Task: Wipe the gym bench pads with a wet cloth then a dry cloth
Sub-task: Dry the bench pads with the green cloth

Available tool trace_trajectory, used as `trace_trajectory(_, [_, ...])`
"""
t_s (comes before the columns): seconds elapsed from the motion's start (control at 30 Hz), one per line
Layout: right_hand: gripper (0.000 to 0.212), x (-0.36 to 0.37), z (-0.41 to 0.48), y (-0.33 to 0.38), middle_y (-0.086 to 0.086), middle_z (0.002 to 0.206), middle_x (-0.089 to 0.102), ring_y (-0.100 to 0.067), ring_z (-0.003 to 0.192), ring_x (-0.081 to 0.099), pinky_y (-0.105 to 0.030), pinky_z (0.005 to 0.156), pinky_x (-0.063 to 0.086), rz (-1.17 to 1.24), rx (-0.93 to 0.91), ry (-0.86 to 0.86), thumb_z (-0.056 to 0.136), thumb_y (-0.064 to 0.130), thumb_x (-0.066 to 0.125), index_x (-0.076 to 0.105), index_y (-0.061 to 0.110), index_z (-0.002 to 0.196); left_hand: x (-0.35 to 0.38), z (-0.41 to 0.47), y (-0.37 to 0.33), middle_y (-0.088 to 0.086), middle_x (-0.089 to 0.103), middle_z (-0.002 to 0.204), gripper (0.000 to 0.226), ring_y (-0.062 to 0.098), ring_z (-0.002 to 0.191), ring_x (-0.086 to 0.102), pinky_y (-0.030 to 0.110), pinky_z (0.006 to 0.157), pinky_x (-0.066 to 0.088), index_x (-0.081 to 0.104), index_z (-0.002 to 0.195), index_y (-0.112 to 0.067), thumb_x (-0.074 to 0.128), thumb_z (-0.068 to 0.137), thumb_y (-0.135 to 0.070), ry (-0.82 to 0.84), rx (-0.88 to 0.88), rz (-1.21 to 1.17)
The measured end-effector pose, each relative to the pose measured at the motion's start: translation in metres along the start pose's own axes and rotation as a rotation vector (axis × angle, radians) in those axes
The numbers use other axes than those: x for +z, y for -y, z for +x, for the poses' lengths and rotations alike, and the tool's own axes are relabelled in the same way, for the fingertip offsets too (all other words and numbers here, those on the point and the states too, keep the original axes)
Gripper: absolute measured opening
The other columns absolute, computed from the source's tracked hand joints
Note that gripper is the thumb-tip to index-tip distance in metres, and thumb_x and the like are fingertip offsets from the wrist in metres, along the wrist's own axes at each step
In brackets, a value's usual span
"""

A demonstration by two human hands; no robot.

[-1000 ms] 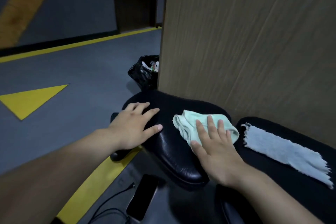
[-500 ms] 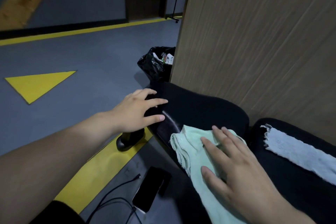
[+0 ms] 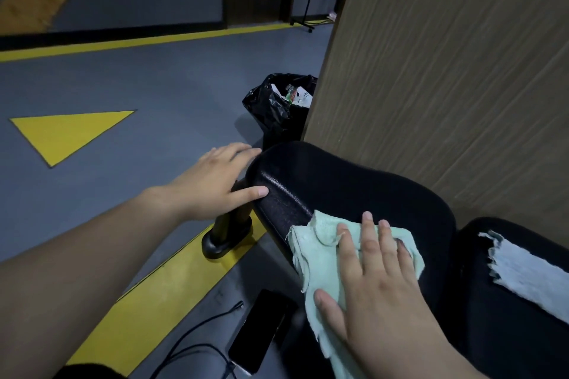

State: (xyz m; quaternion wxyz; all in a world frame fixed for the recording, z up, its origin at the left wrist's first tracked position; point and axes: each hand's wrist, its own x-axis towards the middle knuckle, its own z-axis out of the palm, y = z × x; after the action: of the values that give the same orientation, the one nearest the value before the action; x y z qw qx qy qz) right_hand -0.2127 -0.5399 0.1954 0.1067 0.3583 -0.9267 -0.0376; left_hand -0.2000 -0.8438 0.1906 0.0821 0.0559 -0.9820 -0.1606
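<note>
Head view: the right hand (image 3: pixel 378 280) lies flat, fingers straight and slightly spread, pressing the green cloth (image 3: pixel 317 258) onto the near edge of the end pad (image 3: pixel 354 184). It does not grip the cloth. Part of the cloth hangs over the pad's near side.

The left hand (image 3: pixel 215 181) is also open, fingers extended. It rests against the pad's far left end with the thumb on the pad's side, apparently as a brace.

The white cloth (image 3: pixel 523 271) lies spread on the second pad (image 3: pixel 508 332), to the right of the first, with no hand on it.

Status, as a judgement:
- The first wiping pass is in progress on the end pad, at its near edge.
- The green cloth is probably the wet one. Moisture cannot be confirmed.
- The white cloth is probably held back for the dry pass, which has not begun.
- Remaining work: the rest of the end pad, the second pad, then both pads with the dry cloth.

Below the pad's near edge, a phone (image 3: pixel 261 329) lies on the floor (image 3: pixel 154 86).
</note>
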Motion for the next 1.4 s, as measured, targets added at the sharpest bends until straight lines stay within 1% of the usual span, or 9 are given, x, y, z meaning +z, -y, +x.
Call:
trace_trajectory(0.27, [0.080,-0.002,0.048,0.038,-0.039,0.146,0.034,-0.055,0.134,0.036,-0.063,0.105,0.034,0.042,-0.030,0.079,0.083,0.051,0.032,0.043,0.000,0.144,0.002,0.001,0.009,-0.004,0.039,0.150,0.084,0.016,0.138,0.035,0.036,0.113,0.029,0.029,0.152,-0.027,0.030,0.085,-0.078,0.045,-0.022,-0.001])
trace_trajectory(0.37, [0.080,-0.009,0.078,0.053,-0.036,0.156,-0.007,-0.052,0.146,-0.002,-0.061,0.116,0.010,-0.042,-0.067,0.141,0.096,0.052,0.021,-0.003,0.004,0.155,0.002,0.000,0.013,-0.006,0.041,0.148,0.071,0.015,0.136,0.036,0.035,0.110,0.030,0.031,0.151,-0.029,0.035,0.093,-0.068,0.033,-0.006,0.010])
trace_trajectory(0.43, [0.081,-0.010,0.102,0.058,-0.031,0.156,-0.021,-0.046,0.146,-0.017,-0.057,0.118,-0.001,-0.071,-0.116,0.195,0.099,0.054,0.020,-0.020,0.007,0.152,0.002,-0.002,0.015,-0.007,0.046,0.141,0.062,0.016,0.131,0.041,0.035,0.109,0.034,0.040,0.145,-0.028,0.030,0.094,-0.061,0.023,-0.020,-0.064])
trace_trajectory(0.57, [0.082,-0.011,0.145,0.059,-0.020,0.161,-0.016,-0.036,0.148,-0.019,-0.052,0.121,-0.005,0.013,-0.236,0.246,0.098,0.058,0.021,-0.018,0.012,0.153,0.002,-0.004,0.010,-0.011,0.055,0.113,0.066,0.013,0.108,0.053,0.044,0.097,0.044,0.059,0.111,-0.027,0.024,0.086,-0.078,-0.050,-0.123,-0.332])
trace_trajectory(0.77, [0.084,-0.015,0.143,0.043,-0.013,0.162,-0.021,-0.026,0.149,-0.021,-0.045,0.122,-0.005,0.076,-0.303,0.269,0.097,0.060,0.024,-0.015,0.014,0.154,-0.005,-0.001,0.008,-0.015,0.052,0.128,0.081,0.011,0.119,0.050,0.040,0.102,0.042,0.046,0.137,-0.037,0.041,0.074,-0.087,-0.048,-0.160,-0.218])
trace_trajectory(0.9, [0.079,-0.020,0.124,0.034,-0.012,0.160,-0.025,-0.025,0.148,-0.024,-0.041,0.121,-0.010,0.080,-0.300,0.277,0.098,0.058,0.020,-0.016,0.016,0.154,-0.010,-0.004,0.008,-0.009,0.035,0.154,0.087,0.015,0.141,0.032,0.039,0.115,0.028,0.023,0.154,-0.030,0.053,0.084,-0.072,-0.032,-0.153,-0.180])
trace_trajectory(1.1, [0.084,-0.020,0.116,0.033,-0.011,0.159,-0.029,-0.026,0.145,-0.030,-0.045,0.121,-0.009,0.064,-0.268,0.312,0.095,0.067,0.014,-0.022,0.017,0.152,-0.014,-0.004,-0.001,-0.009,0.027,0.157,0.083,0.016,0.143,0.025,0.040,0.120,0.015,0.015,0.155,-0.033,0.058,0.089,-0.059,-0.031,-0.122,-0.155])
trace_trajectory(1.3, [0.089,-0.014,0.149,0.036,-0.006,0.163,-0.021,-0.021,0.148,-0.024,-0.043,0.122,-0.008,0.118,-0.246,0.314,0.092,0.073,0.020,-0.015,0.021,0.155,-0.006,0.004,0.017,-0.006,0.032,0.154,0.084,0.019,0.142,0.031,0.051,0.118,0.023,0.019,0.154,-0.032,0.045,0.086,-0.075,-0.108,-0.184,-0.191])
trace_trajectory(1.4, [0.086,-0.010,0.176,0.037,-0.004,0.164,-0.015,-0.019,0.149,-0.020,-0.042,0.122,-0.007,0.158,-0.262,0.315,0.093,0.070,0.023,-0.010,0.022,0.156,-0.005,0.012,0.022,-0.004,0.033,0.153,0.081,0.020,0.141,0.032,0.050,0.116,0.027,0.024,0.153,-0.028,0.050,0.088,-0.068,-0.173,-0.251,-0.209])
